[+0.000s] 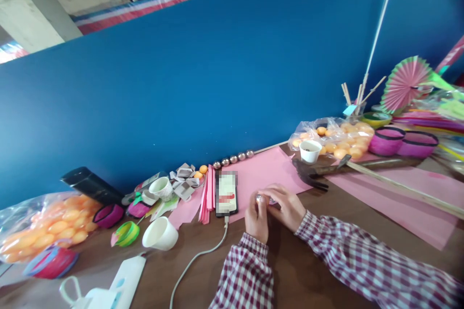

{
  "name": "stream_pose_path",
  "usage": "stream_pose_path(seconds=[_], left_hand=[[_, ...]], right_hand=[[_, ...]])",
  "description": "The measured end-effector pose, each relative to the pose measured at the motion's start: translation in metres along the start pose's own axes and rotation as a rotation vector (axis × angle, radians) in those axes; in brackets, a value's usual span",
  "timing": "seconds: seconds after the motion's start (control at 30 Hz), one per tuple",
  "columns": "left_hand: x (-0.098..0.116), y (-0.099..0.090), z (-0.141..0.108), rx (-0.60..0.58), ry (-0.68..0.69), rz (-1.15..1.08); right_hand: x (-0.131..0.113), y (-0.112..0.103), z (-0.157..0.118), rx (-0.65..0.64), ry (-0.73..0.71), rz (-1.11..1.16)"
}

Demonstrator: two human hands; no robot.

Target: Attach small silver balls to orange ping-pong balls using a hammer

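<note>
My left hand is closed, its thumb and fingers pinching a small shiny metal ball. Against it, my right hand curls its fingers over another shiny silvery piece, probably a ball too; the fingers partly cover both. The hands meet over the edge of a pink paper sheet. Just left of them lies a phone with a white cable plugged in. Along the blue panel, several shiny metal balls sit in a row.
A hammer and a wooden stick lie on the right. A white cup stands by bagged orange balls. Left are a white cup, folded pink strips, a power strip and another ball bag.
</note>
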State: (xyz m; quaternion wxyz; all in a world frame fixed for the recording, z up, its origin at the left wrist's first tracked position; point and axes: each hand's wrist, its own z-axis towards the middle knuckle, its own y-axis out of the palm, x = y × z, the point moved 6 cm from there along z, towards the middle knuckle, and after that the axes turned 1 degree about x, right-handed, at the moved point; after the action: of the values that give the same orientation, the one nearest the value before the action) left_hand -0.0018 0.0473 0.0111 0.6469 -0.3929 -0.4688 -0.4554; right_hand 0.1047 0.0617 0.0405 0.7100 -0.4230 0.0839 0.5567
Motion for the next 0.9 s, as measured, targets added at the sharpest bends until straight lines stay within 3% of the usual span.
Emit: stream_pose_path(seconds=[0.3,0.47,0.63,0.77,0.9], left_hand=[[-0.007,-0.002,0.007,0.034,-0.004,-0.108],[-0.026,-0.008,0.008,0.132,-0.175,-0.283],[-0.025,-0.004,0.003,0.064,-0.267,-0.47],[-0.022,-0.006,0.001,0.068,-0.303,-0.533],[-0.023,-0.006,0.003,0.068,-0.296,-0.55]], right_hand=[[0.0,0.002,0.004,0.014,-0.01,-0.005],[0.001,0.001,0.004,0.031,-0.019,-0.007],[-0.009,-0.008,-0.007,-0.035,-0.035,-0.122],[-0.007,-0.039,-0.027,-0.059,-0.004,-0.316],[0.018,-0.101,-0.054,-0.02,0.07,-0.567]])
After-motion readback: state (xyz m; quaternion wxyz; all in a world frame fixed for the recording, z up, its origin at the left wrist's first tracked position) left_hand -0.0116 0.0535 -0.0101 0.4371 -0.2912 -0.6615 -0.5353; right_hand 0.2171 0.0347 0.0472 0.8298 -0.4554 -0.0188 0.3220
